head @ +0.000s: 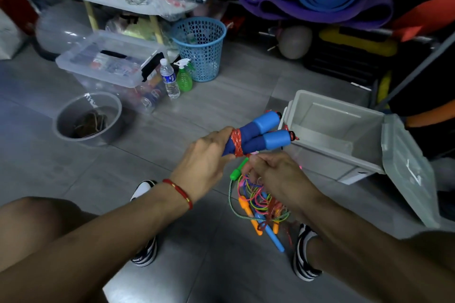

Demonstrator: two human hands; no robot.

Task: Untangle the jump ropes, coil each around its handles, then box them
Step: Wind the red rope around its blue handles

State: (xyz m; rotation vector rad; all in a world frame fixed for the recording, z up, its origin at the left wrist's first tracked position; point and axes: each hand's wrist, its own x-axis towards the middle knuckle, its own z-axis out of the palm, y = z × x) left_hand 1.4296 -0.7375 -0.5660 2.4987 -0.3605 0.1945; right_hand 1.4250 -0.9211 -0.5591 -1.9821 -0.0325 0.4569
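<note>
My left hand [205,152] grips the two blue handles [261,130] of a jump rope, held side by side and pointing up to the right. A red rope [236,142] is wound several turns around them near my fingers. Just below, my right hand [273,172] pinches the loose part of that red rope. Under my right hand, a tangled pile of jump ropes [261,204] lies on the floor, with green, orange and blue handles and thin coloured cords. An open grey box [330,135] stands on the floor to the right, its inside bare.
The box's lid [408,172] hangs open on its right side. A grey bowl [88,118] sits on the floor at the left. Behind it are a clear lidded bin [110,61], a water bottle [170,79], a green spray bottle [184,76] and a blue basket [199,49]. My shoes [145,251] flank the pile.
</note>
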